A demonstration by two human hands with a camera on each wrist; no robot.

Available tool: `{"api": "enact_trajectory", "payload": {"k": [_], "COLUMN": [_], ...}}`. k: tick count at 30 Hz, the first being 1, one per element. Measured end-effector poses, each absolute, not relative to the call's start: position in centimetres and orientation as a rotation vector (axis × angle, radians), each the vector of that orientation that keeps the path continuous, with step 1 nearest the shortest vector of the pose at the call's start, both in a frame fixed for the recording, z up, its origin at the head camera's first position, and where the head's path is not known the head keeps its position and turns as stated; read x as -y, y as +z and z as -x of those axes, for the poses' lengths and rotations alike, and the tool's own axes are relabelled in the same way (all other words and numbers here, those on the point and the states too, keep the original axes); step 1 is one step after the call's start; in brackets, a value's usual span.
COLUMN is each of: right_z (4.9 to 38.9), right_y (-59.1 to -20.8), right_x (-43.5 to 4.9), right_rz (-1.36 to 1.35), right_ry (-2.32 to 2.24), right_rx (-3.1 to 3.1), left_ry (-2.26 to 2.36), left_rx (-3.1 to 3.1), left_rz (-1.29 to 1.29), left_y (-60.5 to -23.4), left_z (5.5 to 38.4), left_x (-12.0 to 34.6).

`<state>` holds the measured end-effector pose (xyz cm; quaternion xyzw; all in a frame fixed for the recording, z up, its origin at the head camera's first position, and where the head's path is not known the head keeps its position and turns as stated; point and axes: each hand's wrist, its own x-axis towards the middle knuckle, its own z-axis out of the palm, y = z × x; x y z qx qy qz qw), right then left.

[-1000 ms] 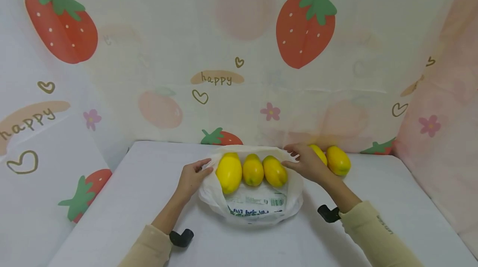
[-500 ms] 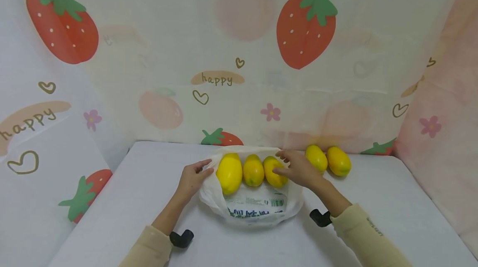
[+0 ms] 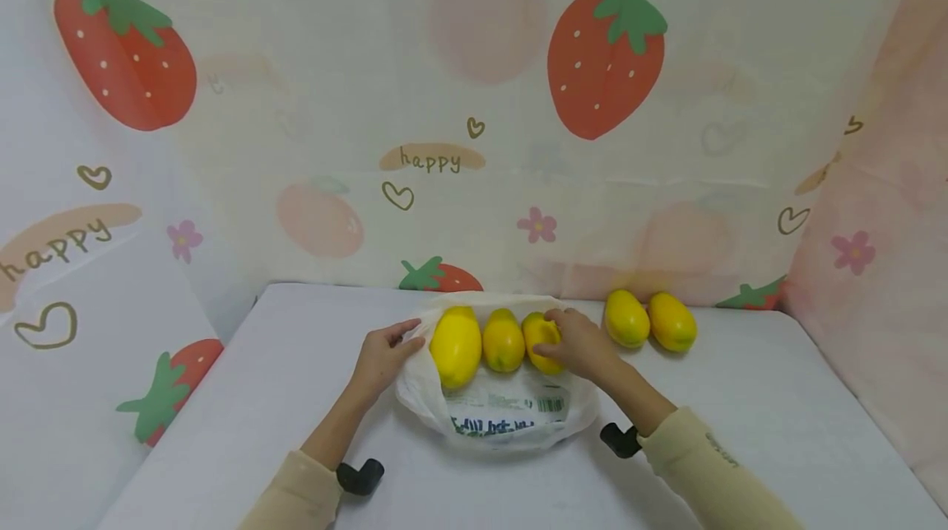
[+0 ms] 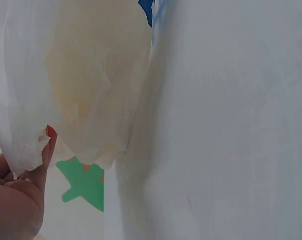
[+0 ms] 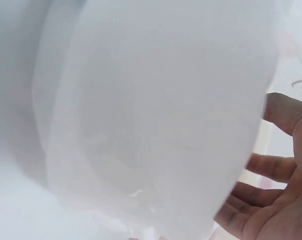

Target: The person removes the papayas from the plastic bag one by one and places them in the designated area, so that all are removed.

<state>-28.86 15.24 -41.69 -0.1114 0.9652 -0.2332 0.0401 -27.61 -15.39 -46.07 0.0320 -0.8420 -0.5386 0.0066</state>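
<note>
A white plastic bag (image 3: pixel 511 439) lies on the table with its mouth spread, showing a barcode and blue print inside. Three yellow, mango-like fruits sit in it: a large one (image 3: pixel 455 347) at the left, a middle one (image 3: pixel 504 341) and a right one (image 3: pixel 535 332). My left hand (image 3: pixel 381 361) pinches the bag's left rim between thumb and fingers; the left wrist view shows the thin plastic (image 4: pixel 28 155) there. Over the right fruit reaches my right hand (image 3: pixel 585 345), thumb and fingers apart and slightly bent. The bag wall (image 5: pixel 155 125) partly hides its fingertips in the right wrist view.
Two more yellow fruits, one (image 3: pixel 626 319) beside the other (image 3: pixel 672 323), lie at the table's back right. A strawberry-print curtain (image 3: pixel 444 61) hangs behind and along both sides. Black wrist pieces jut from the left sleeve (image 3: pixel 296 485) and the right sleeve (image 3: pixel 704 464).
My right hand has moved left and slightly down, from the bag's right rim onto the right fruit. The back fruits now show fully. My left hand has kept its place on the rim.
</note>
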Motion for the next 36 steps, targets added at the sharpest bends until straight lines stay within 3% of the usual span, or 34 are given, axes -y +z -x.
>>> {"api": "enact_trajectory", "payload": {"k": [13, 36], "right_z": [29.4, 29.6], "right_y": [-43.7, -43.7], "right_x": [-13.7, -13.5], "right_rz": [0.239, 0.254], "right_ry": [-0.584, -0.579], "right_rx": [-3.061, -3.071], "left_ry": [-1.697, -1.71], "left_rx": [2.607, 2.61], "left_rz": [-0.095, -0.139], "left_y": [-46.3, -46.1], "left_z": [27.6, 27.6], "left_x": [15.5, 15.4]}}
